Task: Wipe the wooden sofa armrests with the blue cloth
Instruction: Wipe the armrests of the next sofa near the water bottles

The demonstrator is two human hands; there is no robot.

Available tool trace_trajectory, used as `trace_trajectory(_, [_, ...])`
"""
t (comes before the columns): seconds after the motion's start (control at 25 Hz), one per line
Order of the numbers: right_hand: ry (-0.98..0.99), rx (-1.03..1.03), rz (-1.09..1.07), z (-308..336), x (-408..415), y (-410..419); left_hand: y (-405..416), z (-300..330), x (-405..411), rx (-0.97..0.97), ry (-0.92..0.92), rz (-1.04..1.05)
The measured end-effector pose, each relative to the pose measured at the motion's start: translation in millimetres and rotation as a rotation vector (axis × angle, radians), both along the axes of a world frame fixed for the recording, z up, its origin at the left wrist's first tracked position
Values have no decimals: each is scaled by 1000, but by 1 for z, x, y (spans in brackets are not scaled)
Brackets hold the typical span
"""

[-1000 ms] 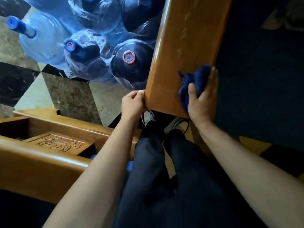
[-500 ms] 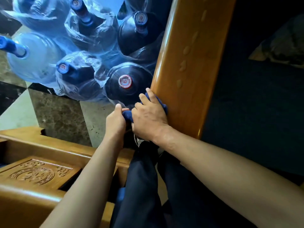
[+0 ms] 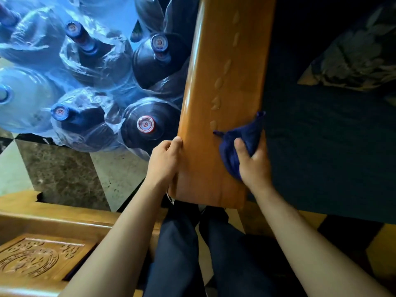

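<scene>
We look down on a wooden sofa armrest (image 3: pixel 225 93) that runs from near to far through the middle of the scene. Our right hand (image 3: pixel 254 165) is closed around a bunched blue cloth (image 3: pixel 242 144), thumb on top and fingers curled at the right side, and presses it onto the right part of the armrest top, close to the near end. A corner of the cloth sticks up toward the far side, at the armrest's right edge. Our left hand (image 3: pixel 165 161) grips the armrest's left edge with fingers curled over it, holding nothing else. A line of small pale drops (image 3: pixel 218 82) runs along the top of the wood, far of the cloth. To the right lies the dark sofa seat (image 3: pixel 325 146) with a patterned cushion (image 3: pixel 355 58) at the far right. To the left, water jugs wrapped in plastic (image 3: pixel 145 125) stand on the tiled floor (image 3: pixel 60 174). A carved wooden panel (image 3: pixel 36 258) sits near left.
</scene>
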State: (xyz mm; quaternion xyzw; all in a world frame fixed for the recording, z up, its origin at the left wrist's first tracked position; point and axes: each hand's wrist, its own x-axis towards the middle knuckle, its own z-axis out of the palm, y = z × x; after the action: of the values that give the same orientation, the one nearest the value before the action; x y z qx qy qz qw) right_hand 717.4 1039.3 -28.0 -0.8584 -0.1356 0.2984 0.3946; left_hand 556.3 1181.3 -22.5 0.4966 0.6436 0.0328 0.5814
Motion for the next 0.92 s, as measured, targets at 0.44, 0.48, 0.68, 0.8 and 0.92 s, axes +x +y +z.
trace_trajectory(0.44, [-586, -283, 445, 10, -42, -20, 6, -1, -8, -139, -68, 173])
trace_trajectory(0.48, [-701, -341, 561, 12, -50, -13, 5, -3, -10, -152, -66, 177])
trace_trajectory(0.68, [-877, -279, 921, 11, -51, 100, 8, -8, -18, -190, -134, 327])
trace_trajectory(0.8, [-888, -309, 1125, 8, -33, 140, 15, -8, -18, -239, -165, 389])
trace_trajectory(0.92, [-919, -185, 1179, 9, -32, 123, 24, -8, -12, -209, -138, 429])
